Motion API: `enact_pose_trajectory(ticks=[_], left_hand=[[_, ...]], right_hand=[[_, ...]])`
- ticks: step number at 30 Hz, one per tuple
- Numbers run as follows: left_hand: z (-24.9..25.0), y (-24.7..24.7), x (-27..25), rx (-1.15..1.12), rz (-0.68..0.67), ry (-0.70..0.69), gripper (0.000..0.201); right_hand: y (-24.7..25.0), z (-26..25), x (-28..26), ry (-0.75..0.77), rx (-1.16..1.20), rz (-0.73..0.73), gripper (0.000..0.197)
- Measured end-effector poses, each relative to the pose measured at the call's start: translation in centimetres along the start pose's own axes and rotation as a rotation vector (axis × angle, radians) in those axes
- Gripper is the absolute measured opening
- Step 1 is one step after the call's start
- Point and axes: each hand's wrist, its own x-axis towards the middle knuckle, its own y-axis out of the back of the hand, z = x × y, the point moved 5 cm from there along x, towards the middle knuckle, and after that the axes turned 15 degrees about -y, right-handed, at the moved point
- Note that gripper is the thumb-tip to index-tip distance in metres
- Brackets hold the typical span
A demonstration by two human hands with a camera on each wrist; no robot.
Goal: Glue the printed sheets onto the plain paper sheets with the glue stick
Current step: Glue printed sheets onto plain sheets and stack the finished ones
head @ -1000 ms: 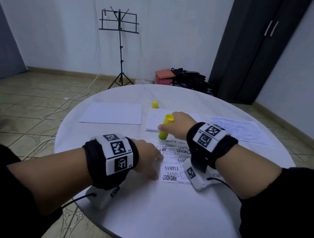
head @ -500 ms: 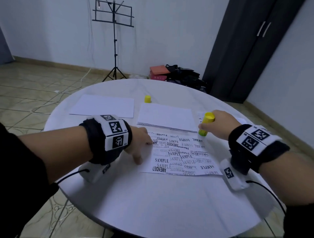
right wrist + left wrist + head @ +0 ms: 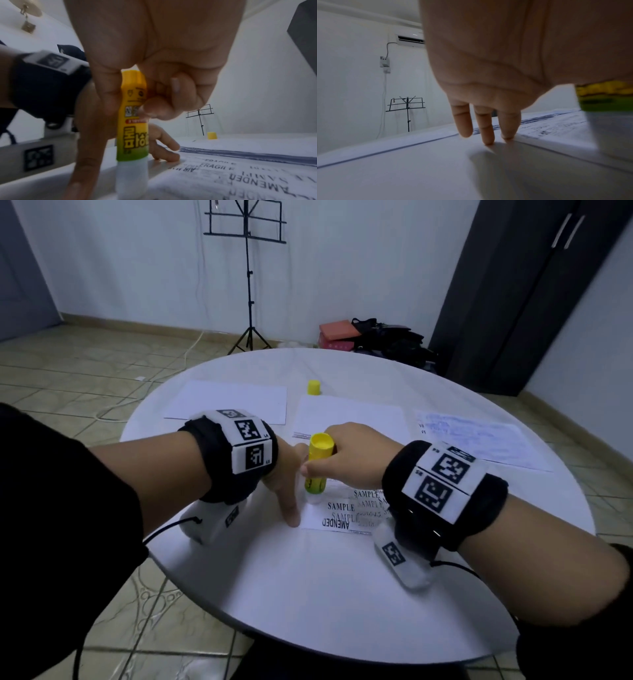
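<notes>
Gripping the glue stick [image 3: 317, 463] upright, the right hand [image 3: 352, 455] had thumb and fingers curled round the barrel, its white tip down on the printed sheet [image 3: 346, 510] near the left edge. Left hand [image 3: 287, 474] pinned that edge, fingers [image 3: 485, 129] straight, slightly apart, tips on the paper. Yellow cap [image 3: 313, 387] stood farther back on the table [image 3: 308, 594], beside two plain sheets [image 3: 229, 402]. One more printed sheet [image 3: 479, 440] lay at right.

A plain room in a home: beige tiled floor [image 3: 102, 364], black folding music stand [image 3: 247, 285] upper centre, dark wooden wardrobe [image 3: 513, 285] upper right, white wall air-conditioner [image 3: 410, 40].
</notes>
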Motion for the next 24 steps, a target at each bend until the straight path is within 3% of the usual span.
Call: enact_pose_trajectory(ticks=[2,9,19,24], left_hand=[[0.2,-0.1,0.0,0.009,-0.02,0.001,0.094],[1.3,0.3,0.3,0.069,0.007,0.033,0.116],[3.1,1.3,0.8,0.21,-0.049,-0.005,0.108],[3.2,1.3,0.9,0.226,-0.061,0.008,0.107]], right_hand=[[0.0,0.2,-1.1,0.02,0.0,-0.033,0.029],[0.9,2.9,-3.8,-0.031,-0.018,-0.013,0.027],[3.7,11.6,-6.5,-0.242,0.017,0.062,0.03],[4.5,13.7,-6.6,-0.313,-0.011,0.048,0.026]])
